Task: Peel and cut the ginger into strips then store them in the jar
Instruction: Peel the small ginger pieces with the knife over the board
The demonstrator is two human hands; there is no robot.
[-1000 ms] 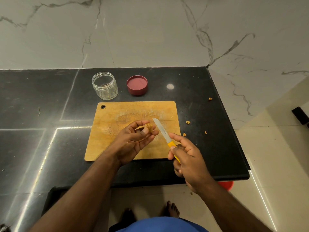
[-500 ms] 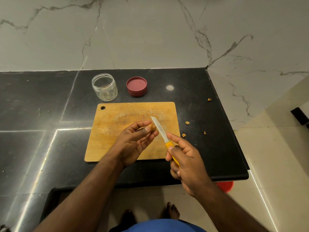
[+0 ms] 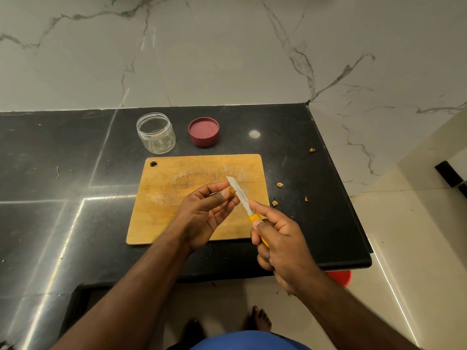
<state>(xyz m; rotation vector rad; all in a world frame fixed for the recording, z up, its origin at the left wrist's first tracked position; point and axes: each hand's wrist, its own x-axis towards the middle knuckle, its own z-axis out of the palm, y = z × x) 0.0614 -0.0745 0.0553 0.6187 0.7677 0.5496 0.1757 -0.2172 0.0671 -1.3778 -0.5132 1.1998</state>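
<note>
My left hand (image 3: 205, 213) pinches a small brown piece of ginger (image 3: 231, 191) between thumb and fingers, above the wooden cutting board (image 3: 177, 178). My right hand (image 3: 280, 238) grips the yellow handle of a small serrated knife (image 3: 240, 195), index finger laid along the blade's base. The blade lies against the right side of the ginger. Most of the ginger is hidden by my fingers. A clear jar (image 3: 156, 132) stands open behind the board, and its maroon lid (image 3: 203, 131) lies beside it on the right.
The board lies on a black stone counter (image 3: 63, 152) whose right edge and front edge are close to my hands. Several bits of ginger peel (image 3: 279, 184) are scattered on the counter right of the board. A marble wall rises behind. A red object (image 3: 340, 277) sits on the floor below.
My right hand has brought the knife leftward; the blade, apart from the ginger a second ago, now rests against it. My left hand has kept its hold.
</note>
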